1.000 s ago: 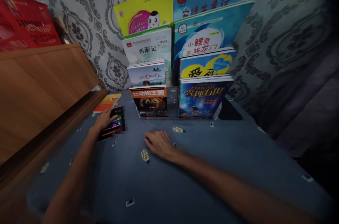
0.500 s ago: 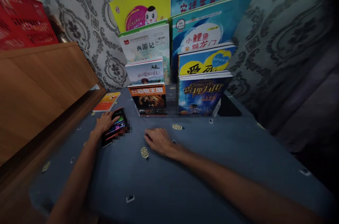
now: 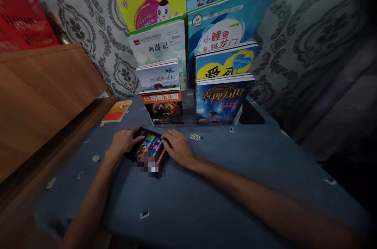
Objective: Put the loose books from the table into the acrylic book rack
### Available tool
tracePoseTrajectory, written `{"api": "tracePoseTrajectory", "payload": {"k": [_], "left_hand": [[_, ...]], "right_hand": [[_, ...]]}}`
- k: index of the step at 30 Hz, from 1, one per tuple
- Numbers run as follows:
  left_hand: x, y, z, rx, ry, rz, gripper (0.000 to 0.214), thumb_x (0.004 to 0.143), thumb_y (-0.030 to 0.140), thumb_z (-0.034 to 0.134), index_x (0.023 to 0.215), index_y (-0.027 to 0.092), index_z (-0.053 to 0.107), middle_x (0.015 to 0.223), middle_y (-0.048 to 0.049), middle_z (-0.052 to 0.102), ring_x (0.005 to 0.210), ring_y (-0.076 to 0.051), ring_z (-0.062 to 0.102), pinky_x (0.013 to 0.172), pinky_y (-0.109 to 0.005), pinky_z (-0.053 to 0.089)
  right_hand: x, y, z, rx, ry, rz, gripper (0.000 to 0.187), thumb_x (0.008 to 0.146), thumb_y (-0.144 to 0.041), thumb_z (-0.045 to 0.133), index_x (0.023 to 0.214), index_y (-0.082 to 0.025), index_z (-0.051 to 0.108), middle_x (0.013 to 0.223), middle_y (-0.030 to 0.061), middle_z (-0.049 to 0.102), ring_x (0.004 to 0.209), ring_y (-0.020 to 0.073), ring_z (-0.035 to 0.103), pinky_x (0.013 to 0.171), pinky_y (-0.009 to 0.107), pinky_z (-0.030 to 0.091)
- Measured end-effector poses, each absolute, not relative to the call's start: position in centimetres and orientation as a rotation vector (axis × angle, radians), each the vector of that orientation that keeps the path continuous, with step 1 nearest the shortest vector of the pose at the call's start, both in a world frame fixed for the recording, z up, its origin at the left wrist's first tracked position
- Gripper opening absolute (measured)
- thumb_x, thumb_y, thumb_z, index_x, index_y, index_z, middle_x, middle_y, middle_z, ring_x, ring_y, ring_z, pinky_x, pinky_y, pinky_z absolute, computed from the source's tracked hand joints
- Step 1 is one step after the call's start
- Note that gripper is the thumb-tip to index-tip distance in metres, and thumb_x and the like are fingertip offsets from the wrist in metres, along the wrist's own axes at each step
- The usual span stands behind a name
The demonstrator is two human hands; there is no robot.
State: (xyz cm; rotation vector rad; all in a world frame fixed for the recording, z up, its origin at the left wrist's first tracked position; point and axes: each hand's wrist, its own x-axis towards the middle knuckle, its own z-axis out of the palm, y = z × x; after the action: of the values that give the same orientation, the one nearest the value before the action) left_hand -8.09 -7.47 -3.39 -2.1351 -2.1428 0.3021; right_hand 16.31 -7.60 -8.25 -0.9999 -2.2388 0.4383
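Dark book [image 3: 149,145] is lying on the tabletop [image 3: 212,190], left of centre, in front of the left stack. It's sitting skewed to the tabletop edges, colourful cover facing up. Its near end is hiding behind pixel blocks, so can't tell if it's touching down flat or tilting a bit.

Left hand [image 3: 123,141]: thumb is lying over the cover at the left side, other fingers curling round that edge, so it's pinching the book there. Right hand [image 3: 178,147]: fingers are bunching close together at the right side, touching it. Can't tell whether they're pinching or only pushing.

Risks from here: grip is sitting toward the far part of the book, so the near end could be sagging or dragging if it's lifted. If the hands are pulling unevenly, the book could be twisting out of the right fingers first. Thumb pressing on the cover alone could be sliding it off the pages beneath.

Further out: orange book [image 3: 117,110] is lying flat near the far left corner, well apart from both hands. Left stack [image 3: 163,110] and right stack [image 3: 219,101] are standing in tiers toward the far edge. Left stack is standing close beyond the dark book; a careless forward shove could be knocking its front. Black flat thing [image 3: 251,114] is lying beside the right stack. Wooden panel [image 3: 50,99] is running along the left edge, red basket [image 3: 23,21] showing above it.
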Motion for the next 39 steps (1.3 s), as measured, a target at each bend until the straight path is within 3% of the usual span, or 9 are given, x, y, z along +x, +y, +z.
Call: {"api": "tracePoseTrajectory", "payload": {"k": [13,25,39], "left_hand": [[-2.6,-9.5,-4.9,-2.396,-2.088,0.039,0.038,0.102,0.050,0.043,0.092,0.020,0.063,0.086,-0.0061,0.074,0.081,-0.022,0.070,0.064,-0.029,0.037],[2.0,-10.9,-5.6,-2.468,-2.052,0.033,0.028,0.103,0.041,0.041,0.098,0.023,0.061,0.086,-0.0061,0.075,0.083,-0.023,0.071,0.063,-0.030,0.034],[6.0,-11.6,-7.0,-2.573,-1.944,-0.103,0.024,0.102,0.039,0.041,0.094,0.024,0.058,0.081,-0.0025,0.073,0.074,-0.019,0.068,0.063,-0.029,0.035]], "right_hand": [[22.3,-7.8,-9.8,-1.035,-2.311,0.268,0.022,0.097,-0.018,0.047,0.103,-0.017,0.068,0.112,0.0121,0.071,0.102,0.0254,0.060,0.089,0.040,0.045],[28.7,-8.2,-11.1,-0.989,-2.297,0.277,0.028,0.096,-0.021,0.047,0.114,-0.021,0.068,0.126,0.0136,0.070,0.119,0.0270,0.064,0.101,0.051,0.051],[34.1,-10.1,-11.3,-1.116,-2.288,0.184,0.032,0.099,-0.025,0.045,0.121,-0.022,0.067,0.134,0.0124,0.068,0.127,0.0270,0.061,0.108,0.053,0.049]]}}
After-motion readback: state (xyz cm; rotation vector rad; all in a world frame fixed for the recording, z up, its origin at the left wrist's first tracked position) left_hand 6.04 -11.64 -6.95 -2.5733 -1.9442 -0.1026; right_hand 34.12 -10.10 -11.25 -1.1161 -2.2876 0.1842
